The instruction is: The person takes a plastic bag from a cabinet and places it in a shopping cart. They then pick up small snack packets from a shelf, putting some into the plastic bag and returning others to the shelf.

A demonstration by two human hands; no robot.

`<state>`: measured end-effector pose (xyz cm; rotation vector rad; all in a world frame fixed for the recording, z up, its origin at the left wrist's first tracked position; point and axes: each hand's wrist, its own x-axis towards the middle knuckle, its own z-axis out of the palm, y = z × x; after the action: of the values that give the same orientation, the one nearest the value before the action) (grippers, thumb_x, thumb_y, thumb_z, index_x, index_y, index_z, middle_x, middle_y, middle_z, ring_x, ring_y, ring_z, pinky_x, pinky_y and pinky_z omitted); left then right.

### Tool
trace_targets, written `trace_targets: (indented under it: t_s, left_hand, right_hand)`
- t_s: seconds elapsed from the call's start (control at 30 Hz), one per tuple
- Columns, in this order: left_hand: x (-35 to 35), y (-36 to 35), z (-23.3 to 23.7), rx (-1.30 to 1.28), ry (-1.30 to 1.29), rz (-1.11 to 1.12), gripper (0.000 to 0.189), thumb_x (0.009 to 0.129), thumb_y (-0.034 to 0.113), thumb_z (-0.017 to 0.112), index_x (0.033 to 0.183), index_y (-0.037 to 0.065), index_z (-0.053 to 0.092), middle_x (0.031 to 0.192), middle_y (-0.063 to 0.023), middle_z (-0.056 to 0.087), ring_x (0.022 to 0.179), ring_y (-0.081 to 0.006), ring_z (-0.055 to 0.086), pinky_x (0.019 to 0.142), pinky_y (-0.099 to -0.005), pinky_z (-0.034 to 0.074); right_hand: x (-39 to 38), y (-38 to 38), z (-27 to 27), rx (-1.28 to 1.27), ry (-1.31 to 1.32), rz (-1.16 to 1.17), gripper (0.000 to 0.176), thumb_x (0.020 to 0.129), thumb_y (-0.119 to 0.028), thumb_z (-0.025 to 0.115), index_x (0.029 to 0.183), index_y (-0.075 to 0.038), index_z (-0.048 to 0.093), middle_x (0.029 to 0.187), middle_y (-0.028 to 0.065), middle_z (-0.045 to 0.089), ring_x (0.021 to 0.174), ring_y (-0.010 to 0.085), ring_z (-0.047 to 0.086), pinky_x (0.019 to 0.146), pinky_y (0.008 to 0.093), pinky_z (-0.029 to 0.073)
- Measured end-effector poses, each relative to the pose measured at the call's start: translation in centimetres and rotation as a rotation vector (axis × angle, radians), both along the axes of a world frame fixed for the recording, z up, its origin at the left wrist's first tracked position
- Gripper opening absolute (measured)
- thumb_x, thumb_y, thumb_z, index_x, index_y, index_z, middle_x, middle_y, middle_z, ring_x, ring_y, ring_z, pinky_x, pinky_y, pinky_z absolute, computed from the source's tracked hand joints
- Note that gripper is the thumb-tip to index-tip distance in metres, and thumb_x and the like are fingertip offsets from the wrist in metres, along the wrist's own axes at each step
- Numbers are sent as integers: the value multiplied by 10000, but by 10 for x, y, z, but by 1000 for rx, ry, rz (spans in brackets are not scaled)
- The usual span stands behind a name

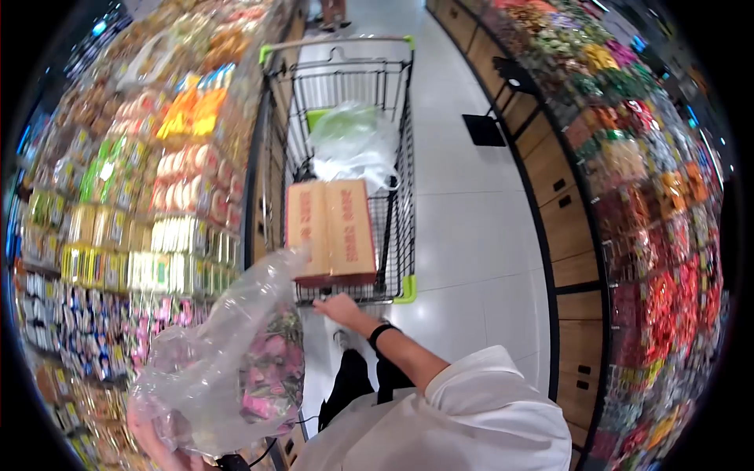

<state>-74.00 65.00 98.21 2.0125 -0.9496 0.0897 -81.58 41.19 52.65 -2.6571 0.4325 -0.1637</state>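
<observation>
**A:** Where is the clear plastic bag (228,353), and how is it held?

**B:** It is to the left of the cart (404,188), near its closest end. The left hand (153,443) is clenched around the film from below, probably so the pink packets (271,377) sit low inside and cannot spill.

**A:** And the right hand (339,308)?

**B:** It rests at the cart's near edge, just under the cardboard box (331,231). I cannot tell whether its fingers are curled around the bar. A black wristband (381,331) sits behind it.

**A:** Why is the box placed like that?

**B:** It leans lengthwise on the cart's near end, likely too long to lie flat. A white bag (353,145) lies beyond it in the basket.

**A:** Can any writing be read?

**B:** The box has 2 panels of red print, too blurred to read. The packs on the shelves (118,235) left of the cart are no clearer.
</observation>
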Motion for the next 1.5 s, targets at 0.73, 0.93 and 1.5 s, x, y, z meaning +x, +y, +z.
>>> trace_targets:
  t_s: [0.73, 0.93, 1.5]
  left_hand:
    - [105, -218, -158, -223, 982, -514, 241, 895, 105, 490, 1106, 10, 558, 960, -40, 595, 850, -95, 546, 734, -227, 441]
    - [95, -202, -232, -189, 1068, -561, 256, 903, 119, 463, 1116, -3, 536, 1016, -46, 565, 923, -136, 528, 819, -265, 417]
    - [76, -229, -214, 126, 1156, -687, 101, 910, 164, 556, 859, 77, 547, 712, 53, 482, 600, -25, 429, 542, -180, 355]
  right_hand:
    - [-102, 35, 86, 388, -42, -405, 270, 832, -318, 569, 865, -51, 571, 802, 144, 608, 786, 310, 601, 674, 422, 473]
    - [-95, -1, 147, 694, -238, -477, 328, 889, -355, 550, 948, -33, 575, 779, 114, 615, 772, 229, 615, 690, 349, 481]
    - [19, -56, 183, 847, -620, -396, 291, 808, -260, 675, 809, -31, 495, 620, 27, 504, 554, 105, 466, 472, 272, 362]
